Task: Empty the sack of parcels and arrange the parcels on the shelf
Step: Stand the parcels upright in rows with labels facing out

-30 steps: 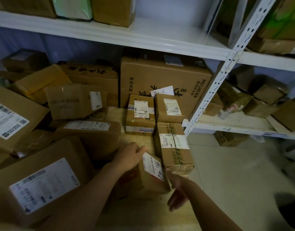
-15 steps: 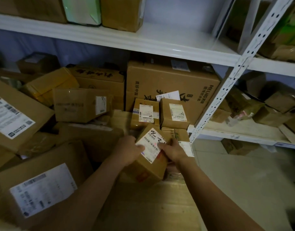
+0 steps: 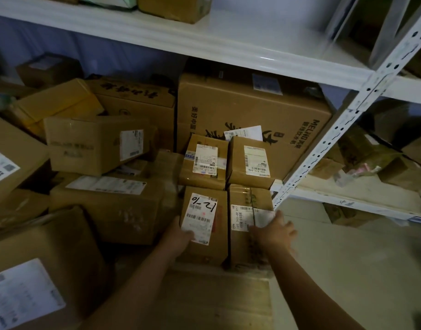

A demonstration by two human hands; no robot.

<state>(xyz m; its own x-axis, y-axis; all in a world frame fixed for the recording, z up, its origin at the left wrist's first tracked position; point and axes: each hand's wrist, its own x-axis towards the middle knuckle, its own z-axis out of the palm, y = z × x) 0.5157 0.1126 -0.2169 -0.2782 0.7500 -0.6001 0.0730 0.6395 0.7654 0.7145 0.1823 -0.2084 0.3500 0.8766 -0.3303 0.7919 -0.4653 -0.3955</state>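
Observation:
A small brown parcel with a white label marked "12" by hand lies flat on the lower shelf board. My left hand holds its near left corner, thumb on the label and fingers hidden down the side. Right beside it sits a taped parcel, touching it. On the near right part of the taped parcel my right hand rests flat with its fingers spread. Two more labelled parcels stand directly behind these. No sack is in view.
A large printed carton fills the back of the shelf. Stacked cartons crowd the left side. The white upper shelf hangs overhead and a perforated post rises at right, with bare floor and another loaded shelf beyond.
The labelled parcel, lifted and tilted in both hands half a second ago, now lies flat beside the taped parcel. My right hand has left it and moved onto the taped parcel.

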